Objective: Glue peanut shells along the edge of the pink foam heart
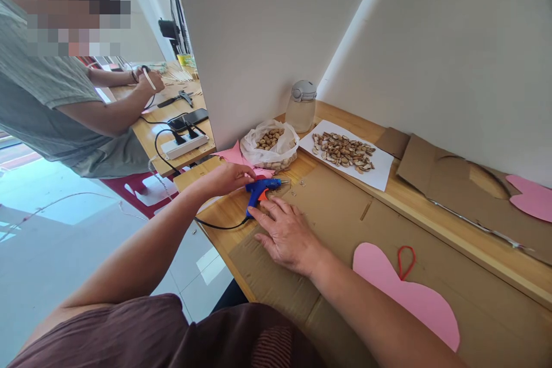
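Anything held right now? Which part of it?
Can't tell for a firm hold. The right hand is at the handle of the glue gun; the left hand is at its back end.

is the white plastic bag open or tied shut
Open: the plastic bag has its mouth spread, and peanuts show inside.

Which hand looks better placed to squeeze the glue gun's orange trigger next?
Probably the right hand: its fingers are beside the trigger, while the left hand is by the rear of the glue gun.
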### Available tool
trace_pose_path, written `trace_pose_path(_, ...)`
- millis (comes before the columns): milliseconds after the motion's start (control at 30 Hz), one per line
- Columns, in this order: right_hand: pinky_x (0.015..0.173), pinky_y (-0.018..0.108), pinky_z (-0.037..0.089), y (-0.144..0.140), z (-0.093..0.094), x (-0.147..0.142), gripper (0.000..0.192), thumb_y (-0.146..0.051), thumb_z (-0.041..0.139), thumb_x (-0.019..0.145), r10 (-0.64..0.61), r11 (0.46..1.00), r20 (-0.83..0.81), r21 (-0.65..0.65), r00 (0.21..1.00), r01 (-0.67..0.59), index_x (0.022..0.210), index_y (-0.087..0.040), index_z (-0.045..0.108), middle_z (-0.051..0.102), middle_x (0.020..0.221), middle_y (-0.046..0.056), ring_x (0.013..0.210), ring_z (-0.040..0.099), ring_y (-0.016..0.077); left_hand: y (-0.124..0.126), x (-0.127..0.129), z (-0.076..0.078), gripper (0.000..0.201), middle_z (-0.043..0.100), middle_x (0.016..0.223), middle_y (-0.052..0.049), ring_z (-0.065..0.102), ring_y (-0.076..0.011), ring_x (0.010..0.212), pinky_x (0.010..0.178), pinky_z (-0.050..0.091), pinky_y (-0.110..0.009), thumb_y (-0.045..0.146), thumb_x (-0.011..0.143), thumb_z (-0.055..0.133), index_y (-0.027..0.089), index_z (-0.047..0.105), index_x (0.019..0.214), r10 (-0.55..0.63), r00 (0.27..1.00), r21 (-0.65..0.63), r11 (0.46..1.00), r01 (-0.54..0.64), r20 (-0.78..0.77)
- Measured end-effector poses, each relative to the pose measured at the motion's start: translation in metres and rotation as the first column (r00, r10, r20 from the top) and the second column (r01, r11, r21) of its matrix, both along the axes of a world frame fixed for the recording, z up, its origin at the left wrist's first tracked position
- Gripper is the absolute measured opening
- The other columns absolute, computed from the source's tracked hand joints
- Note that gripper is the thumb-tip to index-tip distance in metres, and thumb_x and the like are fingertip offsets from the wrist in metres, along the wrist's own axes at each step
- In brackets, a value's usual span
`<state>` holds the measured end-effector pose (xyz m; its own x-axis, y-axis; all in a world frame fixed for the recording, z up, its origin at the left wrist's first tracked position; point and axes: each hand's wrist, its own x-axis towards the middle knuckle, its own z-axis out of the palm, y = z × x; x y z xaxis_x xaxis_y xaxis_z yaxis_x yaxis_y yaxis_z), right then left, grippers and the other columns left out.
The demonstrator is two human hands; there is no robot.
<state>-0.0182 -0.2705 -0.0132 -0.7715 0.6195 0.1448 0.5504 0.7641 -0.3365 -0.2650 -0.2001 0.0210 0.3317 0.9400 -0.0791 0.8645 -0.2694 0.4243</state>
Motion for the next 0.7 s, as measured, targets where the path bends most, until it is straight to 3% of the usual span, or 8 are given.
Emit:
trace_pose_path(100, 0.108, 0.056, 0.039, 0.002, -0.001, -0.005, 0.055, -0.052, 0.047, 0.101, -0.02, 1.0, 0.043, 0.008, 0.999, 0.019, 0.151, -0.029, 0.05, 0.05, 0.153, 0.013, 0.144, 0.035, 0.0359, 0.011, 0.002, -0.004, 0.044, 0.074, 0.084, -0.003, 0.062, -0.0169, 0.072, 0.066, 0.04, -0.026, 0.05, 0.095, 0.047, 0.02, 0.071, 0.117, 0.085, 0.996, 0.09, 0.992, -0.085, 0.002)
trace_pose_path(200, 0.107, 0.055, 0.04, 0.002, -0.002, -0.007, 0.054, -0.053, 0.045, 0.102, -0.024, 1.0, 0.057, -0.002, 0.998, 0.025, 0.15, -0.029, 0.051, 0.052, 0.15, 0.012, 0.143, 0.035, 0.0353, 0.024, 0.007, -0.013, 0.042, 0.075, 0.089, -0.004, 0.064, -0.0188, 0.076, 0.067, 0.04, -0.027, 0.049, 0.092, 0.052, 0.022, 0.072, 0.119, 0.075, 0.996, 0.063, 0.995, -0.072, -0.04)
trace_pose_path(367, 0.104, 0.054, 0.042, -0.001, -0.003, -0.007, 0.055, -0.051, 0.046, 0.102, -0.019, 1.0, 0.037, -0.003, 0.999, 0.019, 0.151, -0.025, 0.049, 0.053, 0.15, 0.012, 0.14, 0.038, 0.0347, 0.036, 0.013, -0.022, 0.037, 0.076, 0.092, -0.009, 0.066, -0.0238, 0.081, 0.067, 0.038, -0.029, 0.046, 0.094, 0.05, 0.02, 0.075, 0.101, 0.109, 0.974, 0.098, 0.991, -0.091, -0.196)
trace_pose_path(533, 0.102, 0.054, 0.042, -0.003, -0.005, -0.007, 0.057, -0.05, 0.047, 0.101, -0.018, 1.0, 0.033, -0.014, 0.999, 0.018, 0.152, -0.024, 0.046, 0.053, 0.15, 0.012, 0.14, 0.038, 0.0343, 0.038, 0.002, -0.024, 0.036, 0.075, 0.089, -0.012, 0.068, -0.0274, 0.082, 0.066, 0.038, -0.031, 0.045, 0.094, 0.046, 0.02, 0.073, 0.094, 0.244, 0.915, 0.189, 0.963, -0.19, -0.32)
trace_pose_path(700, 0.106, 0.054, 0.041, -0.004, -0.009, -0.008, 0.058, -0.05, 0.048, 0.101, -0.027, 0.999, 0.013, -0.03, 1.0, 0.027, 0.153, -0.023, 0.045, 0.054, 0.15, 0.012, 0.141, 0.037, 0.0343, 0.041, -0.011, -0.03, 0.036, 0.075, 0.093, -0.014, 0.068, -0.0281, 0.086, 0.067, 0.039, -0.03, 0.043, 0.094, 0.045, 0.02, 0.072, 0.096, 0.313, 0.896, 0.209, 0.944, -0.256, -0.315)
